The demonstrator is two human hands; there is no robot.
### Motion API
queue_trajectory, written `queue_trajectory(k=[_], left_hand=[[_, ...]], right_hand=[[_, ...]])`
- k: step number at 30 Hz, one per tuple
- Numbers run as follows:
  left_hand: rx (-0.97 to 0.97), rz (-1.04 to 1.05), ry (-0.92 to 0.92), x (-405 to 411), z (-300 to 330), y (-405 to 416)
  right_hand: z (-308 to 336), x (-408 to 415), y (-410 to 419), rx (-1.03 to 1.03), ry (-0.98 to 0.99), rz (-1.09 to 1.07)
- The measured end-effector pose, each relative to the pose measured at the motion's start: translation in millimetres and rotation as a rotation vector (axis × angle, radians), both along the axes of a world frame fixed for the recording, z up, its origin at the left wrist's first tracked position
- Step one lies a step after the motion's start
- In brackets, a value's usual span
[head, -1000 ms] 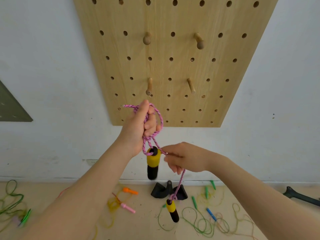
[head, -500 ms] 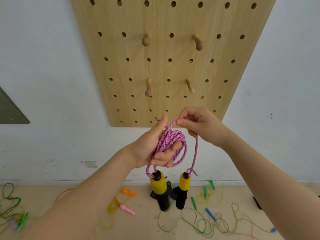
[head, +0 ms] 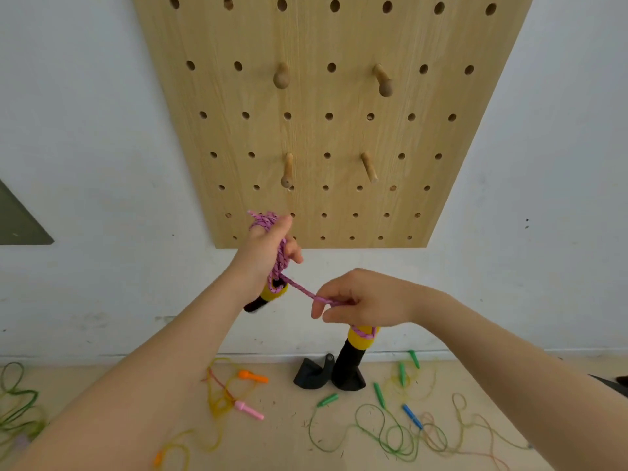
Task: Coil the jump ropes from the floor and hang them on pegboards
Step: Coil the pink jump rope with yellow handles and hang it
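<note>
Left hand: the left hand [head: 268, 248] is raised in front of the lower edge of the pegboard [head: 339, 130], fingers curled round a bundle of loops of the pink jump rope [head: 277, 253].
Right hand: the right hand [head: 360, 302] sits lower and to the right, thumb and fingertips pinching one free strand of the same rope.
Where the rope is: off the floor, entirely between the two hands, just below the board.
Strand direction: the free strand runs taut, slanting down and to the right from the bundle to the pinch.
Coil axis: the loops hang roughly upright through the left fist, their top poking out above the thumb.
Near handle: one yellow-and-black handle [head: 268, 295] hangs just under the left hand, tilted down and to the left.
Far handle: the second handle [head: 356, 348] dangles below the right hand, close to upright, black end down.
Feel: likely light, soft and limp; a braided cord that should grip itself a little, while the stiff handles add swinging weight.
Where to hold: judged best at the gathered middle of the loops, leaving the top bight free for a wooden peg [head: 287, 169].
Risk: a slack left grip could let the loops spill.
Floor: other ropes [head: 384, 433] lie loose on the floor [head: 289, 436].
</note>
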State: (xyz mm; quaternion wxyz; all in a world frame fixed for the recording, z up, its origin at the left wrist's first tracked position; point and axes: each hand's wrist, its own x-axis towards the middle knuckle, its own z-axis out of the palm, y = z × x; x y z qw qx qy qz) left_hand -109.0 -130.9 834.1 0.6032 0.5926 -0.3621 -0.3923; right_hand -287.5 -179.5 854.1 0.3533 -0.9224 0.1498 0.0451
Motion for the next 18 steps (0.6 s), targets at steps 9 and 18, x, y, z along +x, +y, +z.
queue_trajectory(k=[9, 18], left_hand=[[0.171, -0.779, 0.139, -26.2, 12.5, 26.0], [0.067, -1.026, 0.425, -26.9, 2.3, 24.3]], right_hand=[[31.8, -1.2, -24.0, 0.235, -0.408, -0.237], [-1.9, 2.2, -11.7, 0.616, -0.293, -0.118]])
